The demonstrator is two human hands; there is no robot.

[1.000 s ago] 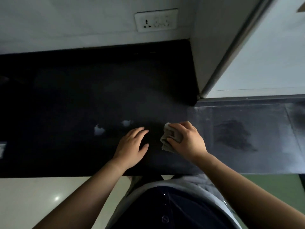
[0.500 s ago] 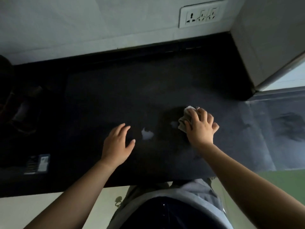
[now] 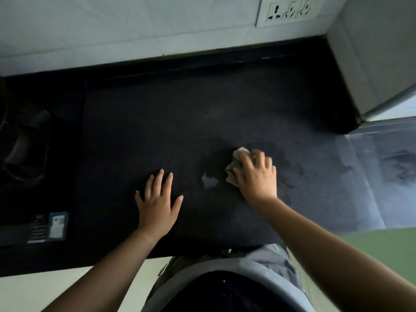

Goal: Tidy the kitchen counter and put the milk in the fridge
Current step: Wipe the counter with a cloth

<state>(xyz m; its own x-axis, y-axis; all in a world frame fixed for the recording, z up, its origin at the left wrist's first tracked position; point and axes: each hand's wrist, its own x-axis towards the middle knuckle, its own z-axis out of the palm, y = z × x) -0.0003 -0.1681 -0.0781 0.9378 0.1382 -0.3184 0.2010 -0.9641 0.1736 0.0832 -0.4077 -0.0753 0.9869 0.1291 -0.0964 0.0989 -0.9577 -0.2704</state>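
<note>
Now: cloth down on the counter

My right hand (image 3: 256, 176) is clenched round a crumpled grey cloth (image 3: 233, 171), pressing it onto the black counter (image 3: 157, 122). A small white puddle (image 3: 209, 181) sits just left of the cloth, between my two hands. My left hand (image 3: 157, 203) lies flat on the counter, fingers spread, grasping nothing. Wall socket (image 3: 287, 10) well beyond my right hand. Far left of my left hand is a labelled pack (image 3: 56, 226), too dark to identify.

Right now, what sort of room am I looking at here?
Most likely a home kitchen: a dark stone counter, a white socket plate on the pale wall, and the right hand pressing a crumpled grey cloth beside a pale spill.
</note>
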